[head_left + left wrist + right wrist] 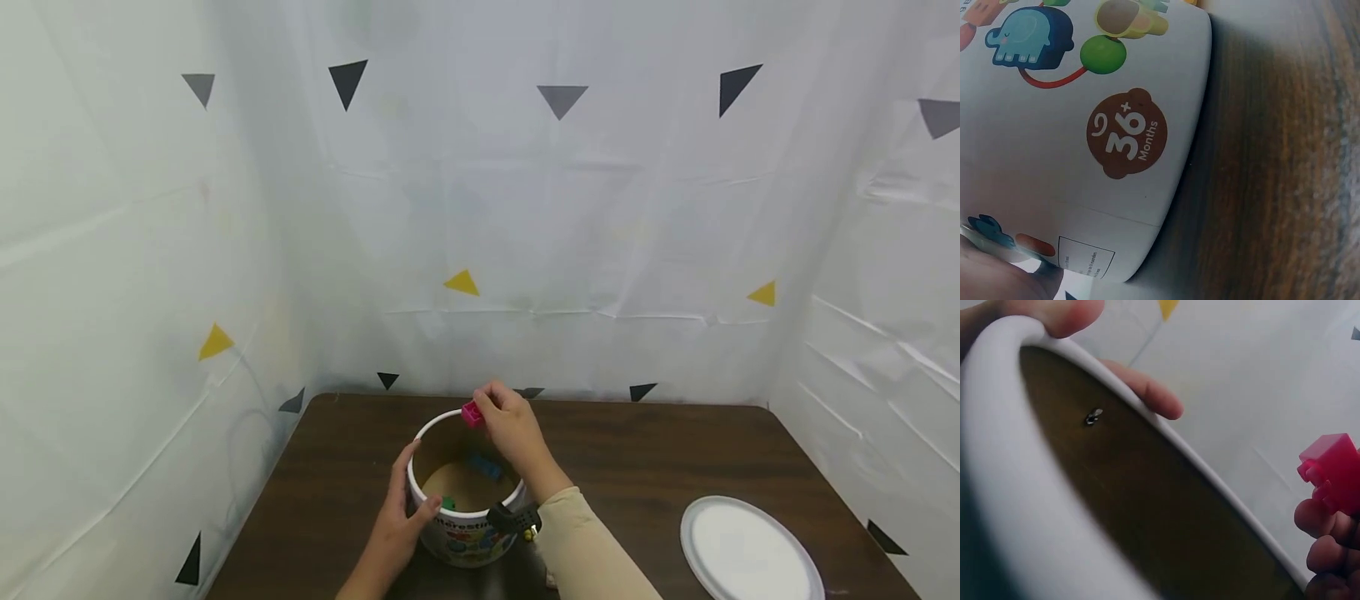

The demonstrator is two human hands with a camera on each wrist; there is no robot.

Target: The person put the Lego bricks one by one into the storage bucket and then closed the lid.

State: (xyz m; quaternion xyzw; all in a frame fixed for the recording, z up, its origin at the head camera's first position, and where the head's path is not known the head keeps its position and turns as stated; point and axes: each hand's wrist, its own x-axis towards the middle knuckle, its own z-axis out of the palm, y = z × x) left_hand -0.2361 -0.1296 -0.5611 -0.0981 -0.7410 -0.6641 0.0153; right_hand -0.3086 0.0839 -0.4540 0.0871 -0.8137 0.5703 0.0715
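Note:
A printed white bucket (pixel 468 552) with a thick white rim stands on the brown table. My left hand (pixel 396 521) grips its near left rim, fingers and thumb spread along the edge. Part of that hand also appears low in the left wrist view, beside the printed wall. Over the bucket's far rim, my right hand (pixel 517 429) pinches a pink toy block (pixel 472 414) between thumb and fingers. The right wrist view shows knobs on the side of this block. Inside the bucket lie a blue piece (pixel 484 467) and a green piece (pixel 447 502).
A round white lid (pixel 750 550) lies on the table (pixel 622 467) at the near right. Small yellow pieces (pixel 529 533) show just right of the bucket, partly behind the right wrist's black band (pixel 513 518). White sheeting with triangles surrounds the table.

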